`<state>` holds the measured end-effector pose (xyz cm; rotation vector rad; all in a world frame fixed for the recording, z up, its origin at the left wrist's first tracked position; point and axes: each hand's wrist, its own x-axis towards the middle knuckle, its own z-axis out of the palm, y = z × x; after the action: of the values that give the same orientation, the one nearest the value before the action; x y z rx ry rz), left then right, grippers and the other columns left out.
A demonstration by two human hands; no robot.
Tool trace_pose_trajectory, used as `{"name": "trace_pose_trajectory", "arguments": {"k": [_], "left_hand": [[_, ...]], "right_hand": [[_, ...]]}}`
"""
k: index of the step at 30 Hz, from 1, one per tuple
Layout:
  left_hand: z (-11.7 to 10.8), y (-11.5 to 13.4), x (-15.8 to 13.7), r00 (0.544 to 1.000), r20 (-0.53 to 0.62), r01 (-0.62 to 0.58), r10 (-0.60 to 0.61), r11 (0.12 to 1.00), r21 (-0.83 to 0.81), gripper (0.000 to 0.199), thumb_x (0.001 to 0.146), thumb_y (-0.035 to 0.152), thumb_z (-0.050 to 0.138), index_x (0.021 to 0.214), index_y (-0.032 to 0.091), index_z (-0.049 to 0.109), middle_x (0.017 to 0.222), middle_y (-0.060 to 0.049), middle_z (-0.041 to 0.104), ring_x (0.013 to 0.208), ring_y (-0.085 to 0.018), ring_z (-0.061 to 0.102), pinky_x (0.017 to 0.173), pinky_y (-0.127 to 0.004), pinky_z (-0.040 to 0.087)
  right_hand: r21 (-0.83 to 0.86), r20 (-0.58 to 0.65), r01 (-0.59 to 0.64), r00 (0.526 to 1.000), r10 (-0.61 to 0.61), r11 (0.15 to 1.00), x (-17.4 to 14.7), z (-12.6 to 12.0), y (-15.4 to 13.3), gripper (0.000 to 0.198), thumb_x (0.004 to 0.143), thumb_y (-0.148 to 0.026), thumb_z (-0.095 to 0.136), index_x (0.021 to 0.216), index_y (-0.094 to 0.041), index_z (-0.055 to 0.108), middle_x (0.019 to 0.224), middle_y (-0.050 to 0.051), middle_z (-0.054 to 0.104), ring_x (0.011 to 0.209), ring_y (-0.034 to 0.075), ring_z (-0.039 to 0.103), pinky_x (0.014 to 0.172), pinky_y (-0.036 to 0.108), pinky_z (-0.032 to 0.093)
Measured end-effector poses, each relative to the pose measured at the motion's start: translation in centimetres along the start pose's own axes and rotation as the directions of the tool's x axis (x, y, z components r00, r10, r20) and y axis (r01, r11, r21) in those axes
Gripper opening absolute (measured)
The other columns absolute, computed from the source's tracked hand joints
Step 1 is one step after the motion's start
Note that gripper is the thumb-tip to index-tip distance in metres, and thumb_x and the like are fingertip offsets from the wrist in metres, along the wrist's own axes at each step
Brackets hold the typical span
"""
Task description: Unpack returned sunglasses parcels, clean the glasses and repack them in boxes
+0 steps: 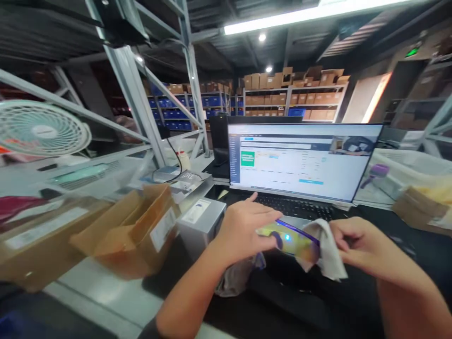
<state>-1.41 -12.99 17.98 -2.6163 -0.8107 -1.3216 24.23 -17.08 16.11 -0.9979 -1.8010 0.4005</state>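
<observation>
Pinching yellow lens [299, 239] between left fingers [267, 243], right fingers [341, 241] clasping pale cloth [329, 256]

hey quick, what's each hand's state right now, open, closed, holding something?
Left hand: closed, holding one end of the yellow-tinted lens.
Right hand: closed, holding the pale cloth at the lens's other end.

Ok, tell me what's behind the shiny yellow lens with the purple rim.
Behind the lens are a black keyboard and a wide flat monitor. The left hand hides part of the keyboard; whatever the lens covers can't be made out.
</observation>
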Motion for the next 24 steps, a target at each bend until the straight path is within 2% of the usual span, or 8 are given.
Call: {"name": "trace_pose_trajectory", "arguments": {"k": [2, 5, 9, 12, 15, 18, 20, 24], "left_hand": [[0.4, 0.6, -0.1, 0.998, 0.012, -0.062, 0.062, 0.993, 0.097, 0.034, 0.074, 0.014, 0.065, 0.106, 0.021, 0.072, 0.100, -0.001, 0.078, 0.087, -0.016, 0.074, 0.116, -0.050, 0.040], [1.9, 1.5, -0.3, 0.986, 0.053, -0.166, 0.159, 0.964, 0.209, 0.024, 0.081, 0.016, 0.063, 0.103, 0.018, 0.070, 0.100, -0.004, 0.078, 0.090, -0.018, 0.073, 0.117, -0.049, 0.040], [3.1, 1.9, -0.4, 0.968, 0.040, -0.249, 0.247, 0.928, 0.277, 0.025, 0.088, 0.011, 0.057, 0.110, 0.016, 0.067, 0.114, -0.008, 0.075, 0.109, -0.021, 0.069, 0.121, -0.051, 0.032], [2.4, 1.9, -0.3, 0.998, -0.063, 0.003, 0.019, 0.940, 0.342, 0.051, 0.086, 0.011, 0.063, 0.135, 0.017, 0.053, 0.136, -0.013, 0.062, 0.129, -0.029, 0.056, 0.117, -0.057, 0.037], [1.5, 2.3, -0.7, 0.960, -0.144, 0.278, -0.242, 0.898, 0.341, 0.057, 0.080, 0.013, 0.070, 0.133, 0.017, 0.052, 0.129, -0.014, 0.063, 0.119, -0.032, 0.059, 0.102, -0.053, 0.052], [2.2, 3.2, -1.2, 0.964, -0.016, 0.258, -0.264, 0.926, 0.277, 0.072, 0.070, 0.018, 0.078, 0.135, 0.017, 0.047, 0.126, -0.013, 0.064, 0.115, -0.032, 0.060, 0.097, -0.050, 0.055], [3.5, 3.8, -1.5, 0.971, -0.014, 0.234, -0.240, 0.931, 0.281, 0.080, 0.066, 0.019, 0.078, 0.137, 0.014, 0.043, 0.129, -0.016, 0.061, 0.118, -0.035, 0.059, 0.098, -0.051, 0.054], [6.0, 4.1, -1.7, 0.974, -0.150, 0.215, -0.171, 0.910, 0.355, 0.046, 0.075, 0.011, 0.062, 0.120, 0.013, 0.052, 0.111, -0.016, 0.067, 0.106, -0.033, 0.064, 0.092, -0.051, 0.055]], "right_hand": [[-0.038, -0.019, 0.004, 1.000, -0.005, 0.999, 0.6, 1.8, -0.8, 0.030, 0.080, -0.035, 0.064, 0.058, -0.019, 0.051, 0.051, -0.003, 0.045, 0.056, 0.010, 0.040, 0.051, 0.024, 0.025], [-0.097, 0.058, 0.073, 0.996, -0.067, 0.993, 1.4, 4.1, -1.2, 0.025, 0.076, -0.022, 0.059, 0.056, -0.019, 0.044, 0.049, -0.005, 0.041, 0.051, 0.007, 0.035, 0.050, 0.023, 0.022], [-0.146, 0.059, 0.136, 0.990, -0.129, 0.980, 1.8, 4.2, -0.6, 0.024, 0.073, -0.013, 0.053, 0.055, -0.017, 0.037, 0.050, -0.006, 0.038, 0.048, 0.005, 0.029, 0.048, 0.022, 0.020], [0.033, -0.015, -0.041, 0.999, 0.041, 0.999, 2.2, 2.4, 0.4, 0.032, 0.077, -0.022, 0.061, 0.057, -0.019, 0.036, 0.053, -0.005, 0.041, 0.052, 0.006, 0.034, 0.049, 0.020, 0.026], [0.306, -0.041, -0.210, 0.971, 0.234, 0.929, 2.8, 1.1, 1.1, 0.031, 0.076, -0.030, 0.068, 0.065, -0.021, 0.040, 0.063, -0.003, 0.053, 0.057, 0.009, 0.046, 0.051, 0.020, 0.035], [0.423, -0.053, -0.212, 0.965, 0.257, 0.881, 2.8, 2.1, 0.7, 0.029, 0.070, -0.026, 0.071, 0.067, -0.021, 0.042, 0.064, -0.001, 0.057, 0.058, 0.010, 0.048, 0.051, 0.021, 0.037], [0.393, -0.065, -0.178, 0.973, 0.221, 0.902, 2.3, 3.8, 0.0, 0.024, 0.067, -0.021, 0.068, 0.065, -0.021, 0.043, 0.060, -0.003, 0.053, 0.054, 0.009, 0.044, 0.049, 0.021, 0.035], [0.147, -0.198, 0.003, 0.980, 0.026, 0.989, 1.1, 6.5, -1.0, 0.027, 0.066, -0.016, 0.061, 0.054, -0.020, 0.037, 0.051, -0.006, 0.041, 0.050, 0.006, 0.034, 0.049, 0.021, 0.027]]}}
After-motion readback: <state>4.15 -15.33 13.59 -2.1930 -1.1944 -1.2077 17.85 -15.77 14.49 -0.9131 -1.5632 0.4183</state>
